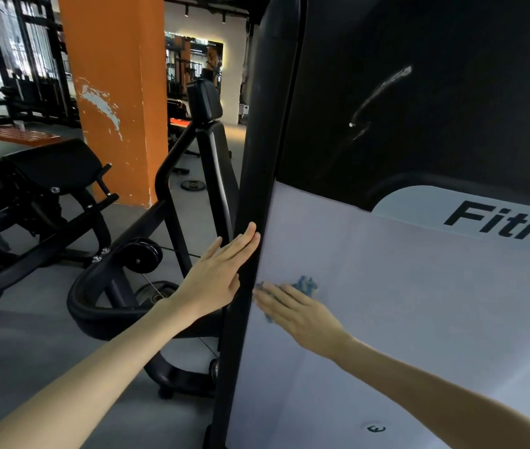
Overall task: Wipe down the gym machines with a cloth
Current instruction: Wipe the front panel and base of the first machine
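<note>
A tall gym machine fills the right half of the view, with a black upright post (257,176) and a side panel (419,303) that is black above and white below, printed with "Fitn". My left hand (221,273) lies flat with straight fingers against the post. My right hand (292,309) presses a blue cloth (305,285) flat against the white panel, close to the post. Most of the cloth is hidden under the palm.
Left of the post stand a black machine frame with a seat pad (205,102) and a padded bench machine (46,170). An orange pillar (114,92) rises behind them. A weight plate (193,185) lies on the grey floor. More racks stand at the far left.
</note>
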Tool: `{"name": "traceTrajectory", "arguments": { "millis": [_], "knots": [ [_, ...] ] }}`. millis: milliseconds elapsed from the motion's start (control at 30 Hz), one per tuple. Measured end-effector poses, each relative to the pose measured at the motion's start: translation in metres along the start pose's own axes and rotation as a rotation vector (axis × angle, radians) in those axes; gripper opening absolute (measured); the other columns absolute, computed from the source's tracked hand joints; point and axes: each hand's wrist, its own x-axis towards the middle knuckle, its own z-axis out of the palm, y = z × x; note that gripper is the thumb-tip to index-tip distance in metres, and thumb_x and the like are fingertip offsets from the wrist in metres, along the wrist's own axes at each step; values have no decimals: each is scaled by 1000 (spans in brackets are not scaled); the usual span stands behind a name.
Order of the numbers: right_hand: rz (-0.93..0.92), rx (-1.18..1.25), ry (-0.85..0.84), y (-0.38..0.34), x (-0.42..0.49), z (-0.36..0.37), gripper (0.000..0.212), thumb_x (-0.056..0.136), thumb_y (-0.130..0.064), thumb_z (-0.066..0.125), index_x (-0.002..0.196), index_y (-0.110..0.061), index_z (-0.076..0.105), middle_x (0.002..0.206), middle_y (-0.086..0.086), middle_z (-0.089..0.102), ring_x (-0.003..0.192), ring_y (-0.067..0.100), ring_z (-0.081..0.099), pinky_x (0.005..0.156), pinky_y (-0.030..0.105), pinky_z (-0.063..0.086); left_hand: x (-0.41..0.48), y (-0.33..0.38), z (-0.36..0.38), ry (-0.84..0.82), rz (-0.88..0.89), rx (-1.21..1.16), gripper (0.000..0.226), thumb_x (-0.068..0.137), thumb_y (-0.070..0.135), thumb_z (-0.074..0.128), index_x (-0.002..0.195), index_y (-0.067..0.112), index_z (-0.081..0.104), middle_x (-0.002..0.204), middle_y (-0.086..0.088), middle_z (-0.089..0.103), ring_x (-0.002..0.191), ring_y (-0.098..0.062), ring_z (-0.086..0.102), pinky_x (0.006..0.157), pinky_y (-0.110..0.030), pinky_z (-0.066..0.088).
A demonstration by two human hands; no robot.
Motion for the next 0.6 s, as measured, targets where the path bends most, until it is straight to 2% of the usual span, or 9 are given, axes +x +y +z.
{"name": "traceTrajectory", "arguments": {
  "millis": [67, 167, 233, 300, 333, 400, 467, 533, 600],
  "knots": [
    [1, 14, 29, 0, 4, -6, 85, 71, -21, 80, 146, -15, 41, 155, 6, 34, 143, 23, 31, 119, 43, 13, 0, 0, -1, -8, -7, 17, 81, 98, 10, 45, 149, 27, -15, 156, 9, -30, 138, -10, 38, 114, -24, -15],
    [120, -11, 205, 41, 20, -32, 91, 69, -20, 81, 147, -16, 35, 157, 8, 28, 146, 26, 18, 117, 46, 11, 0, -2, 0, -26, -7, -14, 83, 96, 9, 47, 150, 28, -13, 157, 8, -27, 144, -12, 29, 117, -27, -11],
    [258, -93, 318, 77, 26, -48, 76, 89, -27, 64, 152, -15, 24, 161, 8, 18, 148, 27, 7, 118, 50, 4, -1, -1, 0, -7, -3, -53, 87, 92, 7, 54, 153, 26, -4, 161, 6, -16, 138, -14, 40, 119, -33, -3],
    [393, -136, 395, 95, 27, -49, 59, 101, -31, 44, 154, -14, 24, 161, 8, 18, 148, 25, 12, 119, 48, 6, -2, 1, 2, 69, 12, -13, 94, 83, 6, 67, 156, 20, 10, 163, -2, 4, 122, -16, 57, 118, -43, 10],
    [434, -120, 415, 93, 28, -46, 56, 103, -30, 41, 153, -12, 26, 161, 8, 21, 148, 24, 16, 120, 46, 7, -2, 2, 4, 101, 10, 21, 95, 79, 5, 70, 155, 17, 15, 162, -4, 11, 114, -16, 62, 118, -47, 13],
    [402, -56, 356, 65, 26, -29, 59, 101, -25, 46, 153, -9, 24, 160, 8, 19, 148, 25, 16, 122, 43, 3, -4, 3, 5, 111, 2, 35, 93, 80, 4, 68, 155, 15, 16, 163, -4, 10, 107, -15, 63, 122, -43, 4],
    [239, -14, 197, 17, 15, -7, 77, 91, -18, 59, 154, -7, 17, 161, 10, 13, 149, 27, 8, 122, 43, -5, -3, 7, 2, 77, -13, 34, 89, 88, 4, 59, 155, 19, 4, 163, 1, -4, 111, -15, 61, 121, -34, -13],
    [70, 16, -20, -27, 0, 10, 89, 84, -16, 64, 155, -8, 11, 162, 11, 5, 149, 27, 5, 119, 45, -12, -2, 11, -2, -17, -49, 59, 84, 94, 7, 50, 152, 23, -9, 160, 5, -19, 120, -15, 56, 118, -33, -16],
    [-51, -15, -145, -44, -8, 14, 86, 87, -24, 62, 154, -9, 9, 160, 12, 1, 149, 27, 9, 115, 49, -11, 0, 14, -6, -72, -69, 82, 83, 98, 10, 45, 149, 25, -18, 156, 7, -28, 127, -14, 50, 119, -34, -15]
  ]
}}
